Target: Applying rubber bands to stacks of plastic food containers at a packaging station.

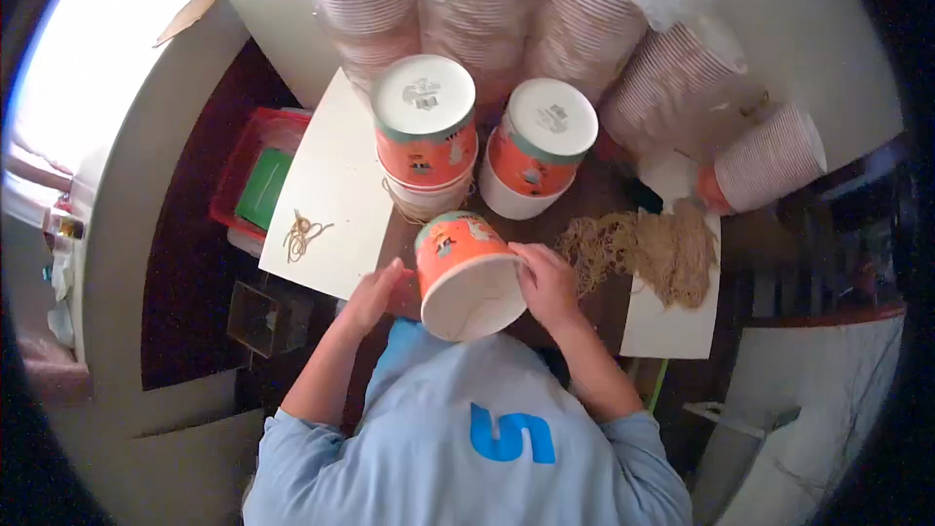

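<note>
An orange paper bucket (450,242) with a green band and animal pictures is tilted in front of my chest, its white open mouth facing me. A thin cord-like line shows inside it. My right hand (547,284) grips its rim on the right, thumb at the edge. My left hand (375,294) is against its left side, fingers partly hidden behind the wall. Just beyond stand two upside-down stacks of similar buckets, the left stack (426,136) with cord around its lower part and the right stack (539,148). To the right lies a heap of tan cords (662,251).
A small tangle of cord (304,236) lies on the white tabletop (336,175) at left. Tall plastic-wrapped stacks of buckets (482,15) line the back, with another stack (771,161) leaning at right. A red crate (234,170) with a green item sits left of the table.
</note>
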`<state>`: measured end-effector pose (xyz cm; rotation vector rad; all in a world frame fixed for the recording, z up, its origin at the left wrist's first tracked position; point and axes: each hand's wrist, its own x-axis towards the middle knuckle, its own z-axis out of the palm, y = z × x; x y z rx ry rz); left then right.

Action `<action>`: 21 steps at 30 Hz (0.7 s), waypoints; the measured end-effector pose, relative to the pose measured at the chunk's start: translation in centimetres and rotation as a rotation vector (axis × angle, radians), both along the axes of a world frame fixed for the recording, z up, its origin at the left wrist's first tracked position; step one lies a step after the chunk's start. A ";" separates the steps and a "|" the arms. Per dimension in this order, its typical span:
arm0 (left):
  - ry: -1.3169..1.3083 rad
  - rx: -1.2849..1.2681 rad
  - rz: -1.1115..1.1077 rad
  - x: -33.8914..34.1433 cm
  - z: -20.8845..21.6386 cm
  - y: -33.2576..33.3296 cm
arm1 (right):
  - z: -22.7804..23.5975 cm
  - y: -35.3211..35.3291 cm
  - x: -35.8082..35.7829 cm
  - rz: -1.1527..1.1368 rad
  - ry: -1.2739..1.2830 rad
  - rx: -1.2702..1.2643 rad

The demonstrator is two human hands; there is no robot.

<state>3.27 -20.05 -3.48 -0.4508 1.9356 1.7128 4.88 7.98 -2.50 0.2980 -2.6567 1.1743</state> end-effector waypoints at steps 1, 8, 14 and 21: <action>-0.032 0.253 -0.057 0.5 0.7 0.1 | 1.6 -0.5 0.5 0.030 0.110 -0.006; 0.895 0.139 -0.027 -1.6 8.7 -0.9 | 9.9 -1.7 -0.9 0.407 0.158 -0.263; 1.200 0.160 0.064 -7.7 13.7 -0.3 | 12.1 -3.7 -8.2 0.388 0.345 -0.274; 1.415 0.091 0.065 -8.9 14.9 -0.6 | 13.9 -5.2 -9.2 0.381 0.515 -0.312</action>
